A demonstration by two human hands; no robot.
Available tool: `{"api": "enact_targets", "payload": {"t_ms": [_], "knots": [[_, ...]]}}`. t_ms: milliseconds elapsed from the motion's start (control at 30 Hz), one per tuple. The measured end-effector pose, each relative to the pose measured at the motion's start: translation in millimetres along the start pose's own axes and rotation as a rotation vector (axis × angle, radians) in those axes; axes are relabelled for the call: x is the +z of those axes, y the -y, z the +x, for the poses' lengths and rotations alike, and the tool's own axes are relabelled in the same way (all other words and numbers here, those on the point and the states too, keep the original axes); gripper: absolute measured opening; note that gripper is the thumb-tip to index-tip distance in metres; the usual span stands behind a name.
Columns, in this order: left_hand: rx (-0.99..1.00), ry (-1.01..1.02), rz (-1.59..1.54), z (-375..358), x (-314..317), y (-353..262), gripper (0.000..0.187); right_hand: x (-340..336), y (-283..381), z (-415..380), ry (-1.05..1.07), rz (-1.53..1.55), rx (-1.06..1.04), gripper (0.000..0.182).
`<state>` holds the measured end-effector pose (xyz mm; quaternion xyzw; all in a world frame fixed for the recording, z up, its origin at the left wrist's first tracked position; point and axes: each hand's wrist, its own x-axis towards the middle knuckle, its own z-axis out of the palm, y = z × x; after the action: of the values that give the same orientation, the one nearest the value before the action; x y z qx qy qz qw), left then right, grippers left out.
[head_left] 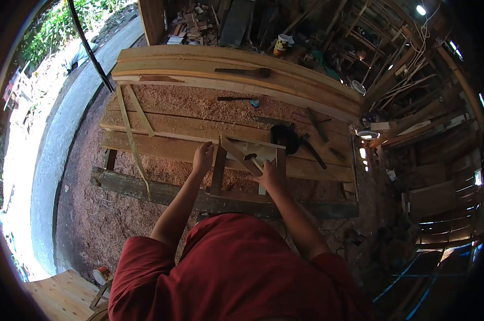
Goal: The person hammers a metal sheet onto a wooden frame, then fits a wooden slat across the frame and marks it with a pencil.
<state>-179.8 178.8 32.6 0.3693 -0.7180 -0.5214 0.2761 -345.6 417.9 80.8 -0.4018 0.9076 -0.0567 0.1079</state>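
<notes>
A small wooden frame [219, 171] with a diagonal piece stands at the near edge of the plank bench [172, 147]. My left hand [203, 157] is at its left upper corner, fingers bent together; whether they grip anything is too small to tell. On the right, my right hand [270, 177] is closed round a thin light stick-like piece inside the frame, just below a small dark object [250, 157]. Behind the frame's right corner sits a black round object [284, 139], with a dark-handled tool [314, 152] beside it.
Long thick planks [199, 67] lie across the back, with a dark tool [244, 71] on top. Wood shavings [183, 101] cover the bench middle. Thin strips [128, 131] hang at the left. A weathered beam [129, 183] runs along the near side.
</notes>
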Motion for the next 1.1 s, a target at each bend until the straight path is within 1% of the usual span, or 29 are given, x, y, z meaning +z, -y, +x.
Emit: {"api": "enact_targets", "payload": {"t_ms": [33,67,133,167,200,233,267,300,333,367,433,467,500,533,567,600,633,667,700,767,800,867,900,967,1067,1100], "knots": [[-0.063,0.043,-0.025,3,1,0,0.044,2,1,1,0.001,-0.002,-0.004,0.085],[-0.064,0.038,-0.027,5,2,-1,0.044,4,0,1,0.026,0.028,0.002,0.081],[-0.064,0.123,0.043,9,8,0,0.051,12,-6,0,0.054,0.053,0.005,0.078],[-0.069,0.12,0.039,12,13,0,0.051,17,-11,-4,-0.024,0.085,-0.015,0.068],[-0.068,0.136,0.114,15,18,1,0.05,20,-16,-9,-0.101,0.118,-0.035,0.058],[-0.068,0.151,0.188,14,22,0,0.05,21,-22,-15,-0.094,0.113,-0.039,0.058],[-0.076,0.147,0.184,12,26,1,0.05,21,-30,-21,-0.093,0.188,0.034,0.057],[-0.035,0.088,0.16,10,30,0,0.048,19,-38,-27,-0.091,0.261,0.107,0.055],[0.006,0.029,0.137,8,34,-3,0.046,13,-46,-37,-0.105,0.255,0.129,0.056],[-0.006,0.026,0.134,5,37,-4,0.046,7,-54,-49,-0.094,0.249,0.125,0.056],[-0.068,-0.075,0.068,-1,44,-8,0.045,-2,-71,-76,-0.171,0.249,0.254,0.06],[-0.083,-0.074,0.068,-3,48,-5,0.045,3,-90,-87,-0.156,0.27,0.28,0.062],[-0.15,-0.081,-0.013,-3,52,-1,0.047,10,-110,-99,-0.143,0.293,0.304,0.064],[-0.213,-0.093,-0.096,0,54,2,0.05,13,-122,-114,-0.192,0.295,0.307,0.065],[-0.224,-0.1,-0.093,1,54,3,0.05,14,-130,-129,-0.237,0.296,0.311,0.066],[-0.249,-0.106,-0.17,1,55,4,0.048,8,-132,-141,-0.224,0.296,0.308,0.066],[-0.272,-0.113,-0.248,2,56,6,0.046,-9,-127,-154,-0.137,0.268,0.374,0.067],[-0.283,-0.115,-0.246,2,56,9,0.046,-16,-126,-164,-0.051,0.238,0.443,0.068],[-0.266,-0.127,-0.216,3,58,11,0.045,-9,-134,-172,-0.04,0.235,0.444,0.068],[-0.262,-0.133,-0.188,2,60,15,0.045,16,-157,-187,-0.115,0.204,0.347,0.071],[-0.242,-0.139,-0.178,2,61,15,0.044,15,-157,-190,-0.103,0.199,0.351,0.071],[-0.235,-0.144,-0.17,2,61,14,0.044,15,-157,-191,0.012,0.239,0.404,0.073],[-0.232,-0.165,-0.169,3,62,15,0.043,8,-150,-193,0.022,0.232,0.405,0.073],[-0.239,-0.19,-0.172,5,61,13,0.043,-8,-129,-196,0.058,0.276,0.338,0.071],[-0.299,-0.198,-0.213,5,59,7,0.042,-10,-121,-204,0.141,0.27,0.325,0.068],[-0.27,-0.196,-0.177,5,60,8,0.041,-10,-119,-206,0.15,0.261,0.322,0.068]]}}
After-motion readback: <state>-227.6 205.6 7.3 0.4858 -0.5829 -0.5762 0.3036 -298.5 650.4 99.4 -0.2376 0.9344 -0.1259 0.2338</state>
